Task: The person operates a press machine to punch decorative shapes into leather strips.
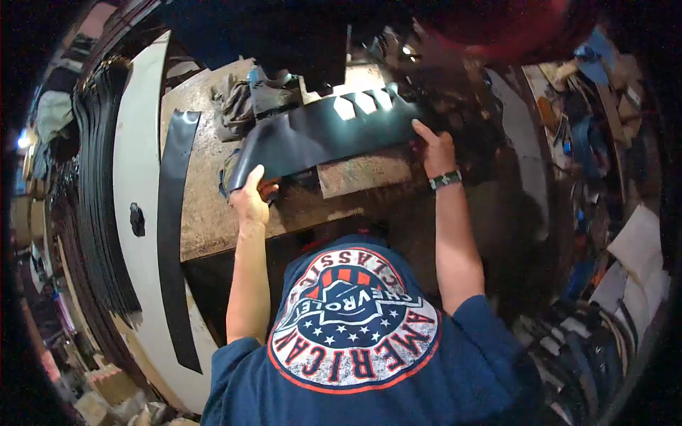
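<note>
A wide black leather-like sheet [305,138] is stretched between both hands above the workbench. My left hand [250,202] grips its lower left corner, thumb on top and fingers curled beneath. At the right end, my right hand [438,153] pinches the edge with the thumb over it; a watch is on that wrist. Bright pointed shapes show along the sheet's upper right edge, where strong light falls. Below the sheet, a pale flat piece [366,174] lies on the worn wooden bench [213,220].
Left of the bench, a long black strip [174,241] lies over a white board [135,177] bearing a small black object [137,219]. Beyond hangs a thick bundle of black strips [103,184]. Crumpled cloth [234,106] sits at the bench's back. More strips [582,348] pile up at lower right.
</note>
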Tool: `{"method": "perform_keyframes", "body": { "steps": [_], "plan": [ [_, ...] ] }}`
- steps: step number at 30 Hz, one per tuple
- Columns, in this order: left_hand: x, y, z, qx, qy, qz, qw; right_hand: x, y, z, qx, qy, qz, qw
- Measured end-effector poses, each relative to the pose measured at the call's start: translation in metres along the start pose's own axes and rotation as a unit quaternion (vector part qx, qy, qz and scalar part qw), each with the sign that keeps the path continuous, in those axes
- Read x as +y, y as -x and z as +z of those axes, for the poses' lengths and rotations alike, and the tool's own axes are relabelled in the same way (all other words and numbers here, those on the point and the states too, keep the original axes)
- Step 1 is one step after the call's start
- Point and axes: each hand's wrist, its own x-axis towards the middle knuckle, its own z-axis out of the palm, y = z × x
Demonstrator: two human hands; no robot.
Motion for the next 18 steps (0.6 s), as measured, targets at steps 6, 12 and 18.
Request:
{"method": "perform_keyframes", "body": {
  "steps": [6,12,18],
  "plan": [
    [0.017,-0.014,0.004,-0.138,-0.010,-0.104,0.985,-0.025,0.022,0.014,-0.092,0.131,-0.035,0.986],
    [0.016,-0.028,0.023,-0.076,-0.030,0.027,0.996,-0.010,0.019,0.031,-0.015,0.171,-0.140,0.975],
    [0.022,-0.041,0.033,-0.099,-0.118,-0.056,0.986,-0.012,0.018,0.038,0.038,0.204,-0.173,0.963]
  ]
}}
